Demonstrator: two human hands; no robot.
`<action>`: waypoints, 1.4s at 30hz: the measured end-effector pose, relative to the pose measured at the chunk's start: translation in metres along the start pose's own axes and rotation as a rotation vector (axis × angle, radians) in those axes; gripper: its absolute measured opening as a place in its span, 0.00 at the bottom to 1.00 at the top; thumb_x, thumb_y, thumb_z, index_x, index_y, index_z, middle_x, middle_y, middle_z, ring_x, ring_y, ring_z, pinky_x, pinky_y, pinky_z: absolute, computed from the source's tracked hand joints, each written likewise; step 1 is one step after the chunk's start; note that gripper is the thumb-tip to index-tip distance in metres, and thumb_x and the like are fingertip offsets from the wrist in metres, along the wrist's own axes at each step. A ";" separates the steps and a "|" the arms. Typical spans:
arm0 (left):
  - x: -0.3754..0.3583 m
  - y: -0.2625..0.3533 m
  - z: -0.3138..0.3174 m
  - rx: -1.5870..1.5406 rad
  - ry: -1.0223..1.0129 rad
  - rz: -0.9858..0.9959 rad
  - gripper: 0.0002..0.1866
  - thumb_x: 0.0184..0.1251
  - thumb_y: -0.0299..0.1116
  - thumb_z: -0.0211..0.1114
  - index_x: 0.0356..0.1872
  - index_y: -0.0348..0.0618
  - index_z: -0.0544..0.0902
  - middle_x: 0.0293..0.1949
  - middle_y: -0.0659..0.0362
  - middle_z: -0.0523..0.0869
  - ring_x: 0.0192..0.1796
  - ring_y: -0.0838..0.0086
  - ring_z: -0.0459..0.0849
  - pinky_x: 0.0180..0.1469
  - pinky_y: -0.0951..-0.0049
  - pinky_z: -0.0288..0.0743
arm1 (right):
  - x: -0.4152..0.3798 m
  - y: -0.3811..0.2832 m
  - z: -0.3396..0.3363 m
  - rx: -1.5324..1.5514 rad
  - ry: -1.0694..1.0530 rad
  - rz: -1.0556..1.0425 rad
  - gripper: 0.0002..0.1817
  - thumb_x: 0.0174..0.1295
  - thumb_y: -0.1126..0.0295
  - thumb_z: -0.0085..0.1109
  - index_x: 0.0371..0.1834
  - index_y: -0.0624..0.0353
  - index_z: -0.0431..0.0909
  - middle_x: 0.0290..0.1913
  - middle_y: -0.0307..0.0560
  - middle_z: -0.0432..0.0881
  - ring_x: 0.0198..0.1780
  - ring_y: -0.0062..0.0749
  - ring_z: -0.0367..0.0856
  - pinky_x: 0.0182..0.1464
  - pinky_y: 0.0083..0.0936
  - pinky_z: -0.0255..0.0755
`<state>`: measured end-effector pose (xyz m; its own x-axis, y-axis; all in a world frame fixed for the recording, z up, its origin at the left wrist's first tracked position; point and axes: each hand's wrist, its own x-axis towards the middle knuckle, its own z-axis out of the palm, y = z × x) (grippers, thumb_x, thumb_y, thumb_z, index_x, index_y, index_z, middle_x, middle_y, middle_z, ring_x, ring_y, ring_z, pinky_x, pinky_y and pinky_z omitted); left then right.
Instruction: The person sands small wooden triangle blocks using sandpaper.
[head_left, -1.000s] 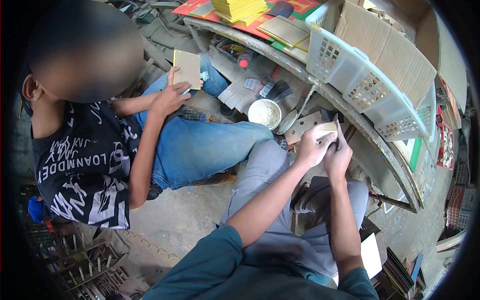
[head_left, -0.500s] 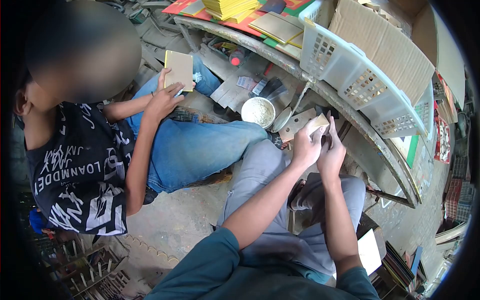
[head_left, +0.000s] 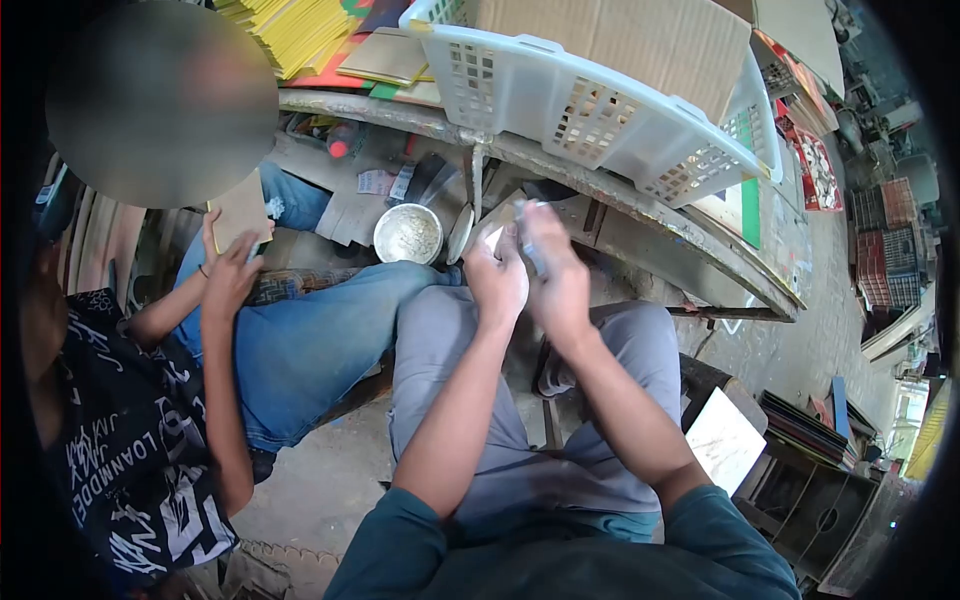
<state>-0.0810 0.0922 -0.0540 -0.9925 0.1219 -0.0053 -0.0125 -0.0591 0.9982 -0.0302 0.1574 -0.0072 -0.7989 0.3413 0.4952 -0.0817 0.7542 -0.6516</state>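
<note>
My left hand is closed on a small pale piece that shows between its thumb and fingers, above my knees. Right beside it is my right hand, its fingers blurred by motion, with something greyish at its inner side that I cannot make out. Left of my hands, a white bucket holds whitish contents, and its lid leans at its right side. A person at the left holds a tan board with yellow edges in both hands.
A white plastic basket with cardboard stands on the metal-edged table ahead. Yellow-edged boards are stacked on its left part. A white sheet lies at the right. The person's jeans-clad leg is close to my left leg.
The view has swung to the right, so the scene sits further left. My right hand has moved along the left one and its fingers are now blurred.
</note>
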 end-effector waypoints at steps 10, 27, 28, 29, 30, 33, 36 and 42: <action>-0.001 0.018 0.001 -0.191 -0.086 -0.132 0.16 0.72 0.30 0.56 0.52 0.27 0.76 0.46 0.49 0.84 0.48 0.70 0.82 0.53 0.71 0.73 | 0.011 0.003 -0.016 0.302 -0.114 0.231 0.35 0.47 0.95 0.39 0.63 0.64 0.70 0.63 0.59 0.71 0.67 0.43 0.69 0.65 0.28 0.65; -0.009 0.034 -0.004 -0.269 -0.385 -0.076 0.20 0.64 0.31 0.67 0.53 0.30 0.78 0.47 0.55 0.85 0.49 0.76 0.81 0.53 0.76 0.73 | 0.010 -0.002 -0.024 0.115 0.096 0.165 0.31 0.48 0.93 0.44 0.59 0.65 0.73 0.58 0.65 0.73 0.64 0.49 0.69 0.63 0.31 0.68; -0.010 0.033 -0.004 -0.271 -0.391 -0.075 0.20 0.64 0.31 0.67 0.53 0.30 0.78 0.47 0.55 0.85 0.49 0.76 0.81 0.53 0.76 0.73 | 0.015 -0.001 -0.028 0.145 0.027 0.299 0.31 0.47 0.93 0.44 0.59 0.66 0.74 0.58 0.64 0.74 0.64 0.48 0.69 0.63 0.30 0.68; -0.010 0.034 -0.005 -0.298 -0.390 -0.086 0.20 0.64 0.31 0.67 0.53 0.30 0.78 0.47 0.54 0.85 0.49 0.76 0.81 0.54 0.76 0.73 | 0.018 -0.001 -0.031 0.177 -0.042 0.428 0.31 0.47 0.93 0.43 0.58 0.66 0.74 0.58 0.64 0.74 0.64 0.47 0.69 0.63 0.29 0.68; -0.008 0.036 -0.005 -0.322 -0.390 -0.094 0.20 0.63 0.31 0.68 0.53 0.30 0.78 0.47 0.54 0.84 0.49 0.76 0.81 0.54 0.76 0.72 | 0.015 -0.003 -0.033 0.178 -0.035 0.425 0.31 0.47 0.93 0.43 0.58 0.66 0.74 0.58 0.64 0.74 0.64 0.47 0.69 0.63 0.29 0.68; -0.001 0.040 -0.007 -0.383 -0.376 -0.154 0.20 0.63 0.29 0.68 0.53 0.29 0.77 0.48 0.54 0.84 0.49 0.76 0.81 0.55 0.76 0.73 | 0.001 -0.006 -0.034 0.181 0.051 0.216 0.27 0.51 0.91 0.43 0.56 0.69 0.75 0.56 0.64 0.77 0.62 0.43 0.74 0.59 0.26 0.69; -0.004 0.041 -0.008 -0.381 -0.388 -0.236 0.20 0.62 0.29 0.69 0.53 0.29 0.77 0.47 0.54 0.84 0.49 0.76 0.81 0.55 0.76 0.73 | 0.013 0.017 -0.036 0.382 -0.053 0.416 0.24 0.54 0.90 0.40 0.55 0.72 0.75 0.53 0.62 0.81 0.58 0.36 0.79 0.58 0.25 0.69; 0.002 0.043 -0.011 -0.350 -0.432 -0.208 0.20 0.59 0.29 0.71 0.50 0.29 0.79 0.45 0.54 0.85 0.47 0.76 0.82 0.52 0.77 0.73 | 0.019 0.040 -0.056 0.956 -0.196 0.681 0.14 0.59 0.82 0.54 0.49 0.69 0.78 0.44 0.42 0.83 0.44 0.21 0.78 0.51 0.20 0.71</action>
<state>-0.0850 0.0785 -0.0115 -0.8263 0.5542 -0.1004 -0.3137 -0.3048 0.8993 -0.0155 0.2255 0.0089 -0.9207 0.3555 -0.1609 0.0500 -0.3015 -0.9522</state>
